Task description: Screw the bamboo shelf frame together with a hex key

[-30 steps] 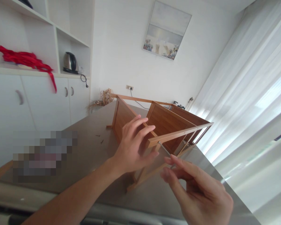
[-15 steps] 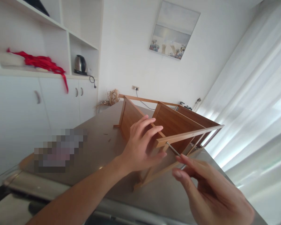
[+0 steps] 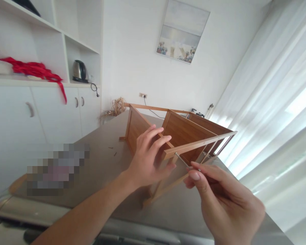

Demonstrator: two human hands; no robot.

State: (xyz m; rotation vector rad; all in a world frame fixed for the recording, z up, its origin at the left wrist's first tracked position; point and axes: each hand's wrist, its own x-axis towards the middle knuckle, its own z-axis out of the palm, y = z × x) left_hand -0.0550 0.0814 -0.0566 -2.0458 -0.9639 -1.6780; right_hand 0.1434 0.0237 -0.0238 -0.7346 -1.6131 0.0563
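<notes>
1. The left hand (image 3: 149, 158) is reaching forward with the forearm coming from the lower left, and its fingers are spreading open. The fingertips are lying on a wooden shelf frame (image 3: 193, 146) and are steadying it, not closing around it.
2. The right hand (image 3: 224, 200) is holding up at the lower right, with the thumb and fingers pressing together. They are pinching a thin metal rod (image 3: 185, 161) near one end, and the other end is touching a rail of the frame.
3. The frame is lying on its side on a gray metal table (image 3: 97, 170), with its brown panels standing up and its rails pointing to the right.
4. A few small screws (image 3: 111, 151) are lying on the table, just beside the frame. A blurred patch (image 3: 57, 170) is covering part of the table, so I cannot tell what is there.
5. A white cabinet (image 3: 28, 109) is standing behind the table. It is carrying a red cloth (image 3: 30, 68) and a metal kettle (image 3: 79, 70); any marks on the kettle are too small to read.
6. Dry straw (image 3: 116, 107) is sitting near the far table corner, and a framed picture (image 3: 182, 32) is hanging on the wall.
</notes>
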